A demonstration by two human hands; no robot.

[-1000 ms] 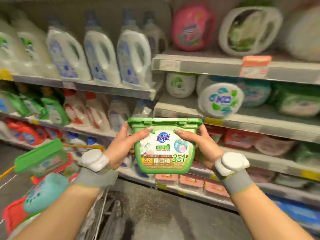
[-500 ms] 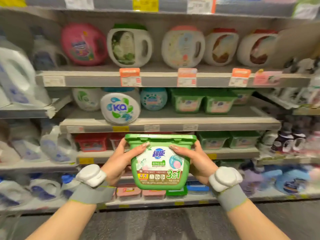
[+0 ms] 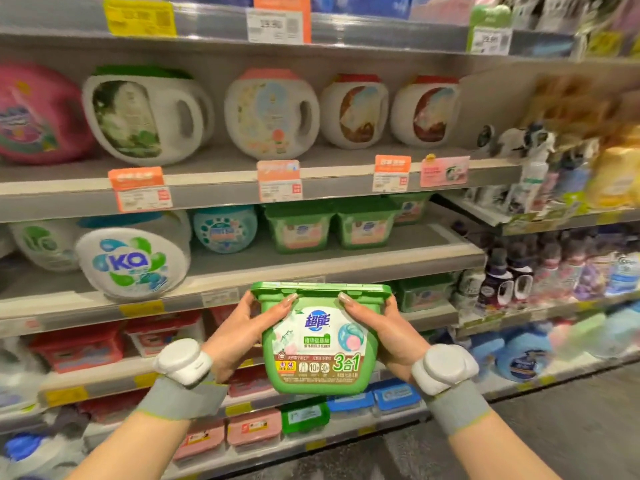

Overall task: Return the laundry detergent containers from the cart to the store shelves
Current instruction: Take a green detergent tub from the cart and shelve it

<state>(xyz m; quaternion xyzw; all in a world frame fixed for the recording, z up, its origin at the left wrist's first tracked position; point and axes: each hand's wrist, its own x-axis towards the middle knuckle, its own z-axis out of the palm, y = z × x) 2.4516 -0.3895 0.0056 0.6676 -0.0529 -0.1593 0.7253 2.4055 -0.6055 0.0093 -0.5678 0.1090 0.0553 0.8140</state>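
A green detergent-pod tub (image 3: 320, 344) with a green lid and a "3合1" label is held upright in front of the shelves. My left hand (image 3: 239, 336) grips its left side, thumb on the front. My right hand (image 3: 384, 336) grips its right side the same way. Both wrists wear grey bands with white pucks. Matching green tubs (image 3: 332, 225) stand at the back of the shelf (image 3: 346, 263) just above and behind the held tub. The cart is out of view.
White handled jugs (image 3: 270, 112) fill the shelf above. A round "KA" container (image 3: 133, 261) stands at the left of the middle shelf. Red tubs (image 3: 114, 341) sit lower left, pink and blue boxes (image 3: 252, 427) on the bottom shelf. Bottles crowd the right bay (image 3: 554, 271).
My view has swung right along the aisle, away from the cart and the white bottles, then moved closer to the shelves. The tub stays held in both hands.
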